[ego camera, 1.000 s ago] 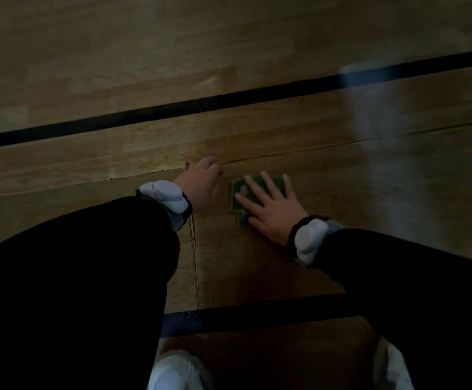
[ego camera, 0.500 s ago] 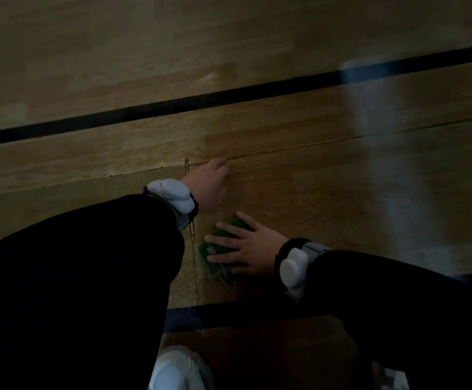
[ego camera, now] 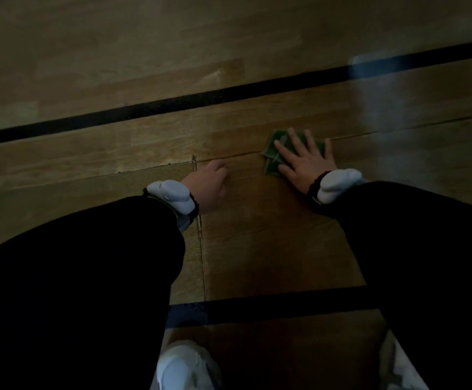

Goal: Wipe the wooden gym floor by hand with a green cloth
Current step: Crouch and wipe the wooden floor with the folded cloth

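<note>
Two hands on glossy wooden floor: right hand spread flat on folded green cloth; left hand loosely curled, empty.

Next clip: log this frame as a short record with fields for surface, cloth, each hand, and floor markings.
surface: wooden gym floor
cloth: green cloth, folded, flat on the floor
right hand: fingers spread, pressing flat on the cloth
left hand: on the bare floor beside the cloth, holding nothing; finger pose unclear
markings: black line beyond the hands; dark line nearer the white shoe
</note>
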Action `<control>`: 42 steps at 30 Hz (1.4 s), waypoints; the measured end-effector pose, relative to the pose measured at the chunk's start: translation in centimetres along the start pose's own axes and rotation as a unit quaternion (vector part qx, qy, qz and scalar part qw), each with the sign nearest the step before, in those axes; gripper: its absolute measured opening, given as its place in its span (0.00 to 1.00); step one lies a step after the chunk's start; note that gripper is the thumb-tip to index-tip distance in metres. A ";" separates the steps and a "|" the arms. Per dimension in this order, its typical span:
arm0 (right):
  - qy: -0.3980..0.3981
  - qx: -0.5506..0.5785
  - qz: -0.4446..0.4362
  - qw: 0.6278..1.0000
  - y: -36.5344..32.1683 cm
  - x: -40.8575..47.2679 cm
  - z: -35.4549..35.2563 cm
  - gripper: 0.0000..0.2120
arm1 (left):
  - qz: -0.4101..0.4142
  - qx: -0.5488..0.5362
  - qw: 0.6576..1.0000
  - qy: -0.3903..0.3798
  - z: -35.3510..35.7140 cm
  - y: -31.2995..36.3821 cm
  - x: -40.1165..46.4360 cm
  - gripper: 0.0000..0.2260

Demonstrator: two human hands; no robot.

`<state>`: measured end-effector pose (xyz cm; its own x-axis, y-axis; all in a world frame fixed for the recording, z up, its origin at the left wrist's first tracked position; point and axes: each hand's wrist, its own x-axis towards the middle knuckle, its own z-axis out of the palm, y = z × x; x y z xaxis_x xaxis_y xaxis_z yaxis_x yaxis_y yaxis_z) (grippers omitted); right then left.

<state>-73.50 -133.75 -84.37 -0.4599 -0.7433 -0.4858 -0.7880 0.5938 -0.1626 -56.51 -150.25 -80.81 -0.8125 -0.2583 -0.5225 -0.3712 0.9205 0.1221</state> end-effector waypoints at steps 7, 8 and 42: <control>-0.020 -0.059 -0.028 0.998 -3.3 -1.2 0.4 0.29 | -0.013 -0.001 1.000 -0.002 -0.1 -0.4 -0.4 0.19; -0.037 -0.069 -0.058 0.995 -4.4 -1.6 0.5 0.29 | -0.015 -0.003 1.000 0.006 -0.3 -0.4 -0.4 0.19; 0.018 -0.013 0.068 0.997 6.8 -3.0 1.8 0.26 | 0.038 0.026 0.999 0.019 -1.0 3.4 0.4 0.19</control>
<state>-76.73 -126.96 -85.52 -0.5776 -0.6669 -0.4708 -0.7271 0.6825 -0.0747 -58.55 -147.49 -79.75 -0.8541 -0.1981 -0.4809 -0.2855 0.9515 0.1150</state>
